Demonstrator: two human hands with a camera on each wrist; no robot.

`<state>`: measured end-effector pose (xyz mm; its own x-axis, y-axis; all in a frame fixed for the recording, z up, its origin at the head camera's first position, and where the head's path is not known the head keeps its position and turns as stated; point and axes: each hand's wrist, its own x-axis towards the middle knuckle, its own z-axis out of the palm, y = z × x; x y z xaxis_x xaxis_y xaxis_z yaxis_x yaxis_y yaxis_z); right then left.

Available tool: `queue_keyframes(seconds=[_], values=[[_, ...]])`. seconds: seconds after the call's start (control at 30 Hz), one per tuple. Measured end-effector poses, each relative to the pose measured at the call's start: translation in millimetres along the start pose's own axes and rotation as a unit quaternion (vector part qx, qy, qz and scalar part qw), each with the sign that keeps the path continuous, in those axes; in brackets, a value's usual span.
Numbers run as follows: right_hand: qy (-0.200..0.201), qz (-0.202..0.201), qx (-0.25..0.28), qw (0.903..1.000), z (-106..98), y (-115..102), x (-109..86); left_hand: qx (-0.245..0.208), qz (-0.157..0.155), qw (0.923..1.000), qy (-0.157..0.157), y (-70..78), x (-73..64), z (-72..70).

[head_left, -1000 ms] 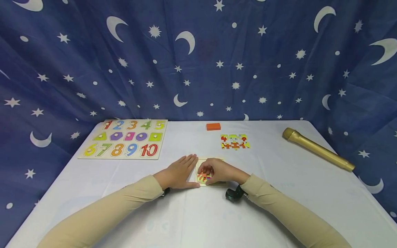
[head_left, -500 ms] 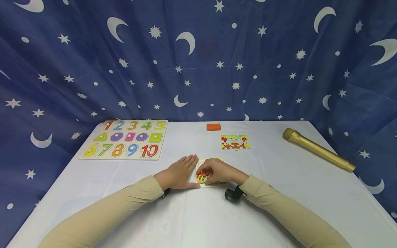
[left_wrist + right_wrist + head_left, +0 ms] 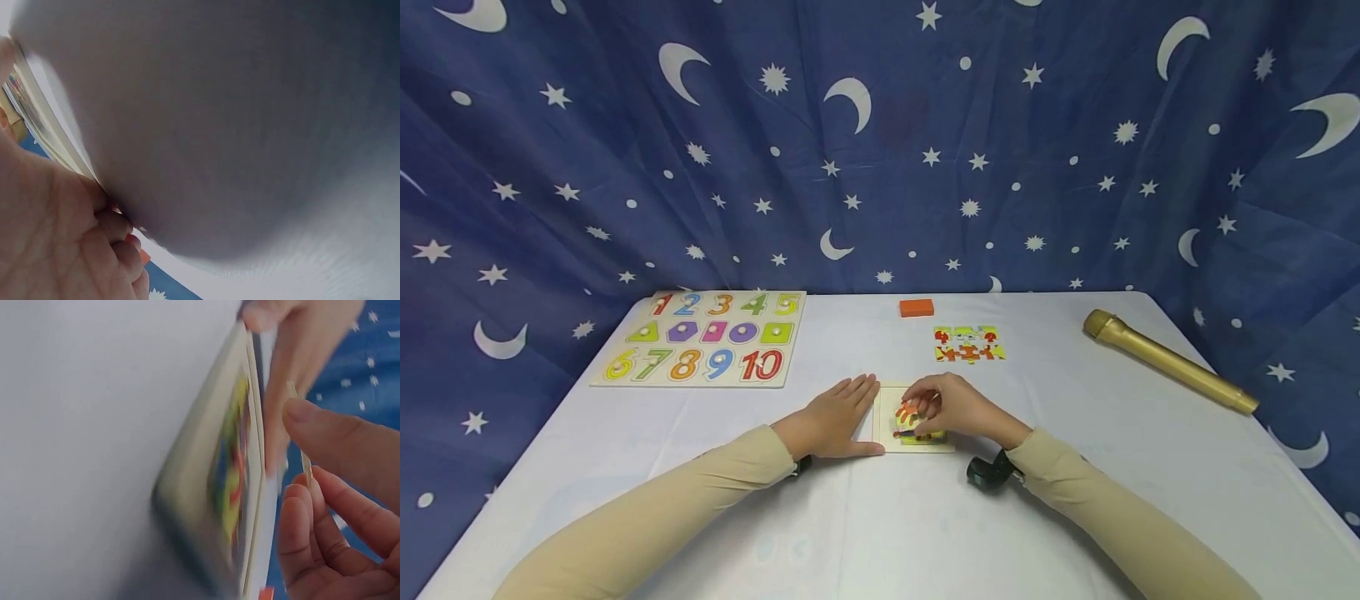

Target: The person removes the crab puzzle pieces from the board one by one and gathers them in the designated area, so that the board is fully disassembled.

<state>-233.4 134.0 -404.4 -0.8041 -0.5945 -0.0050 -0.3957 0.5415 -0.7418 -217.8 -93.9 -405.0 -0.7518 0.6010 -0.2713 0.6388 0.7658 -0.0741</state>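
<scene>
My right hand [image 3: 951,406] pinches a small puzzle piece [image 3: 907,412] with an orange-and-red print between thumb and fingers, over a pale wooden puzzle tray [image 3: 887,408]. Seen edge-on in the right wrist view, the thin piece [image 3: 306,465] is held apart from the tray [image 3: 187,462]. Other colourful pieces [image 3: 232,462] lie inside the tray, partly covered by that hand in the head view. My left hand [image 3: 838,421] rests on the table with straight fingers and thumb spread, right at the tray's left edge.
Several joined puzzle pieces [image 3: 970,344] lie beyond the tray, with an orange block [image 3: 916,308] behind them. A number-and-shape peg board [image 3: 700,337] is at the back left. A gold microphone [image 3: 1172,362] lies at the right. A starry curtain [image 3: 880,150] hangs behind the white table.
My right hand first shifts slightly left with a piece near the tray's lower left, then moves right and up holding it, baring the tray's left part. The left hand stays put.
</scene>
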Motion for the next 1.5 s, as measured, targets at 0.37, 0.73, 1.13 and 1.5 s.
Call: queue_keyframes(seconds=[0.37, 0.73, 1.13, 1.5], values=[[0.082, 0.08, -0.019, 0.9932, -48, 46, -2.8, -0.001, -0.004, 1.0, -0.004, -4.7, 0.1, 2.3], [0.074, 0.104, -0.019, 0.9916, -55, 62, 16.7, -0.011, 0.005, 0.9999, 0.001, -2.1, -2.4, 0.4], [0.072, 0.11, -0.026, 0.991, -53, 57, 14.8, 0.0, -0.001, 1.0, -0.004, -1.4, -7.1, 3.4], [0.07, 0.107, -0.042, 0.9909, -53, 55, 13.9, -0.002, 0.004, 1.0, 0.004, -1.4, -9.0, 4.4]])
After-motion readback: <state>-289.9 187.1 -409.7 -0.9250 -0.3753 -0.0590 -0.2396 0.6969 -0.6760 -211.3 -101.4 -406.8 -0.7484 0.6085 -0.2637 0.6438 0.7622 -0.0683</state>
